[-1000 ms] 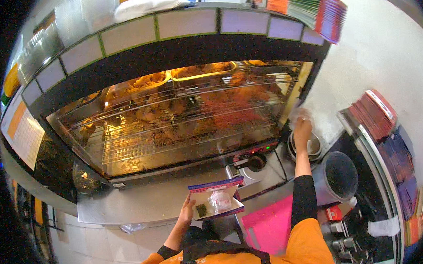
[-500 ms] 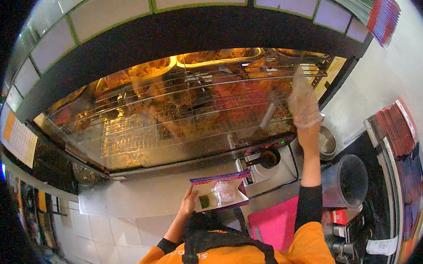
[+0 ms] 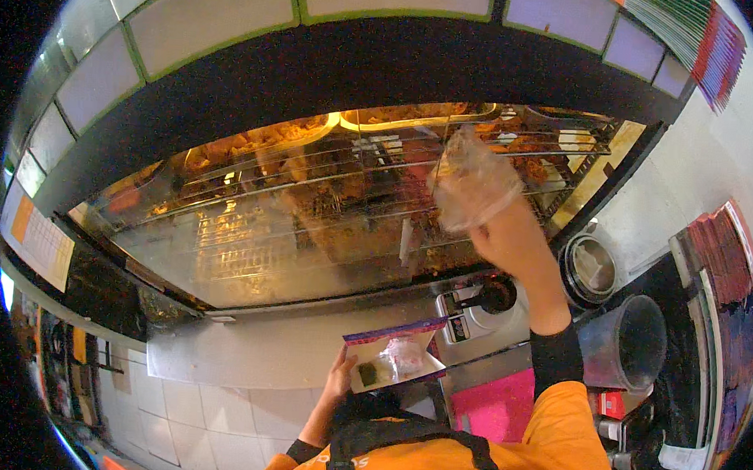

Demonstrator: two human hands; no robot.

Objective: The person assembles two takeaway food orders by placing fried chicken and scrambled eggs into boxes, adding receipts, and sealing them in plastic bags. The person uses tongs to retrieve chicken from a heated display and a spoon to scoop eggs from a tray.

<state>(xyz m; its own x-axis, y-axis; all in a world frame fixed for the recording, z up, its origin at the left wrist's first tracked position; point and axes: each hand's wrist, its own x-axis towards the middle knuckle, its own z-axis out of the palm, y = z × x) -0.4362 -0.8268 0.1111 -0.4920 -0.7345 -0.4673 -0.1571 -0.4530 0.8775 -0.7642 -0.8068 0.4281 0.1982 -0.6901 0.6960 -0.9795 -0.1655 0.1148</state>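
Observation:
My left hand (image 3: 341, 374) grips the left end of an open cardboard box (image 3: 434, 377), white inside with a purple flap. In the box lie a whitish bundle in clear wrap (image 3: 403, 358) and a small dark green item (image 3: 370, 373). Raised in front of me, my right hand (image 3: 480, 185) has loose clear plastic over its fingers and is at the right part of a lit glass-fronted food warmer (image 3: 249, 228). Its fingers are blurred under the plastic. Left of that hand runs a pale upright strip (image 3: 406, 242) on the glass.
Trays of browned food (image 3: 297, 135) stand on the warmer's upper rack. To the right are metal bowls (image 3: 592, 268), a clear plastic tub (image 3: 625, 342) and stacked folded cartons (image 3: 722, 257). A dark-handled device (image 3: 494, 296) and a pink sheet (image 3: 495, 405) lie on the counter.
My right hand has moved left across the warmer's front. The pale upright strip has also shifted left. The box stays in my left hand, and the whole view has shifted slightly.

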